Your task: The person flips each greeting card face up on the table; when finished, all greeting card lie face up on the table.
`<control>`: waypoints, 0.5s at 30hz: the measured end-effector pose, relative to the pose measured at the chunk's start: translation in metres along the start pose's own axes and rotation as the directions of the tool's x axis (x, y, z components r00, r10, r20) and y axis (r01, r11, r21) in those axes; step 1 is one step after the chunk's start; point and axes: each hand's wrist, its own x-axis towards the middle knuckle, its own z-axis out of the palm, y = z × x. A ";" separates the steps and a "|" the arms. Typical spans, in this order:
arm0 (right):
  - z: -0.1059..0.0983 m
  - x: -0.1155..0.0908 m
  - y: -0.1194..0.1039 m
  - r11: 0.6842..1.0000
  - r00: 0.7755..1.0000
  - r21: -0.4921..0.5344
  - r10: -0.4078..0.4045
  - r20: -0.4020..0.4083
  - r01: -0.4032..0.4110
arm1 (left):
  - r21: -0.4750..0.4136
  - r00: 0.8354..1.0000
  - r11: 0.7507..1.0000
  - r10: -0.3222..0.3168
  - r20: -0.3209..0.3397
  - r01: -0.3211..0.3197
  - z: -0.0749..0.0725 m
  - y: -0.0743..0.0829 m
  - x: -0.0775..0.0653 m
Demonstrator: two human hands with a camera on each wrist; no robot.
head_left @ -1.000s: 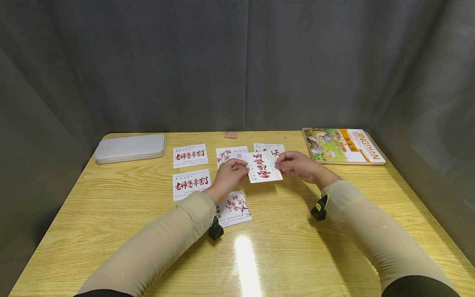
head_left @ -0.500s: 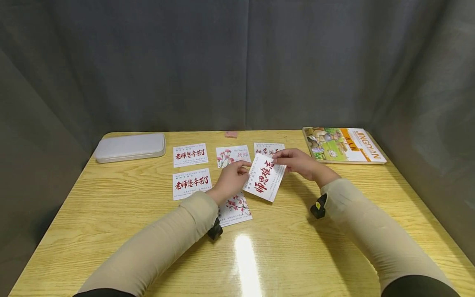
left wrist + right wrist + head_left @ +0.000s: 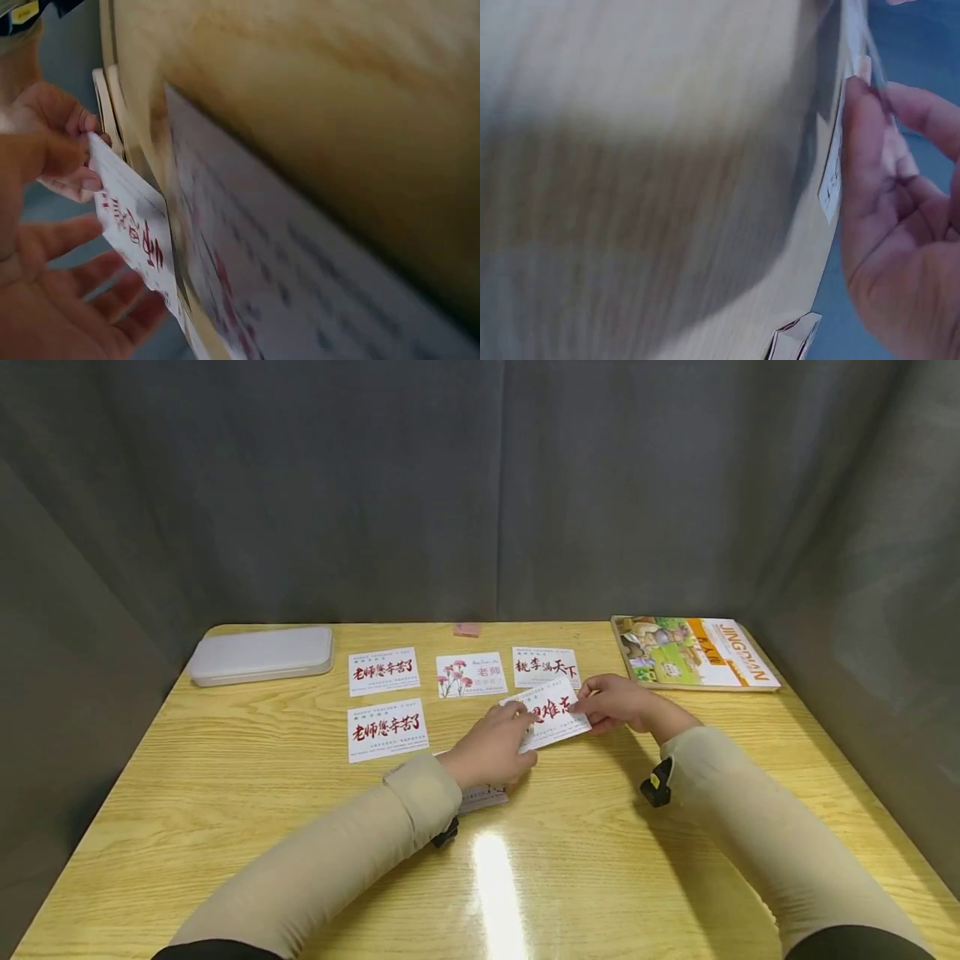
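Observation:
My right hand (image 3: 618, 703) pinches the right edge of a white greeting card (image 3: 555, 720) with red Chinese lettering. The card is tilted above the table, its lower text facing up. At its left end is my left hand (image 3: 491, 747), whose fingers cover part of the lettering. In the left wrist view that hand (image 3: 52, 300) has its fingers spread beside the card (image 3: 135, 225), not pinching it. Under the left hand lies a blossom card (image 3: 483, 800), mostly hidden. Just behind the held card is another red-lettered card (image 3: 543, 667), partly overlapped in view.
Two matching red-lettered cards (image 3: 386, 731) lie at left, one behind the other. A carnation card (image 3: 471, 675) sits mid-table. Farther back are a white case (image 3: 262, 656), a small pink block (image 3: 467, 630) and a picture book (image 3: 693, 653) on the wooden table (image 3: 262, 777).
The held card has turned from sideways lettering to nearly level, upright lettering. My left hand has let go of its edge and moved right and down over the blossom card.

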 end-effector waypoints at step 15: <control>0.009 0.000 0.005 0.844 1.000 -0.536 -0.028 -0.011 0.018 | 0.208 0.983 0.978 -0.006 0.182 -0.032 0.007 0.008 0.001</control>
